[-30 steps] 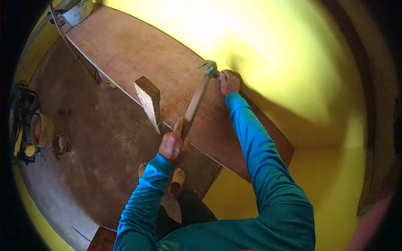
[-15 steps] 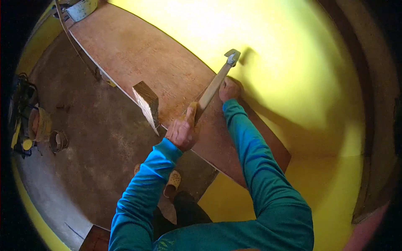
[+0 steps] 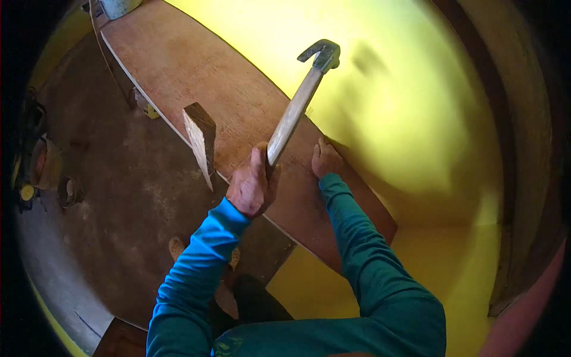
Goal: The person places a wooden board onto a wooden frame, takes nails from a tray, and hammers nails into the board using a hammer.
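Note:
My left hand is closed round the wooden handle of a claw hammer, whose metal head is raised over the yellow wall behind. My right hand is at the far edge of a long reddish-brown board, fingers curled there; anything between them is hidden. An angled offcut of rough wood, pale on one face, stands at the board's near edge, left of the hammer.
The yellow wall borders the board. A pale bucket sits at the far end. A tool with a yellow cap and containers lie on the concrete floor at left, near my feet.
The hammer head has risen away from my right hand, swinging upward in the picture. My right hand has moved lower along the board's edge, toward the near end.

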`<state>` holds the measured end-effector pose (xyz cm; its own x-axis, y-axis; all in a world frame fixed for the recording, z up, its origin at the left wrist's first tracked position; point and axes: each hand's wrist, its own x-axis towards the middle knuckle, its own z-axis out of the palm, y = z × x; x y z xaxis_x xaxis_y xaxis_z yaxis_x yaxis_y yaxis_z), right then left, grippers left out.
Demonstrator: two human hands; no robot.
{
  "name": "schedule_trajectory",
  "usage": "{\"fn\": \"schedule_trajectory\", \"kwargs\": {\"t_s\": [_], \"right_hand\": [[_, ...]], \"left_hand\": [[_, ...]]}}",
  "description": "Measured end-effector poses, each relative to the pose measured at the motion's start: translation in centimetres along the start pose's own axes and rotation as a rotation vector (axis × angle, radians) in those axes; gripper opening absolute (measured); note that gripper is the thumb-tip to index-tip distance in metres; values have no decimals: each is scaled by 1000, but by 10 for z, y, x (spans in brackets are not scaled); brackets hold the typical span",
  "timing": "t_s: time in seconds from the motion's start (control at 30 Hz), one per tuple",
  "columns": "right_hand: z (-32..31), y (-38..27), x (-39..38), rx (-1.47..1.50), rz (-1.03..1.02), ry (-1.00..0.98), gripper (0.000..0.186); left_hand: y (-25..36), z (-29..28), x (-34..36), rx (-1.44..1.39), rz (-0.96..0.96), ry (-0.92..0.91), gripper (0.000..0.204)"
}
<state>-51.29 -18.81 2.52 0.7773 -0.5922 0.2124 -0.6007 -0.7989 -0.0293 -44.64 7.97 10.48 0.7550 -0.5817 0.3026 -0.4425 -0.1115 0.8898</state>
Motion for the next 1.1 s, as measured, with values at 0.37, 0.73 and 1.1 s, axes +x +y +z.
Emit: {"fn": "schedule_trajectory", "kwargs": {"t_s": [0.37,0.73,1.1], "right_hand": [[-9,-7,7,23,119,-171,40],[9,11,9,38,44,-38,39],[-5,-7,6,76,84,-86,40]], "left_hand": [[15,-6,17,5,277,221,42],[-39,-8,24,292,27,-158,43],[-55,3,25,328,-130,-269,36]]}}
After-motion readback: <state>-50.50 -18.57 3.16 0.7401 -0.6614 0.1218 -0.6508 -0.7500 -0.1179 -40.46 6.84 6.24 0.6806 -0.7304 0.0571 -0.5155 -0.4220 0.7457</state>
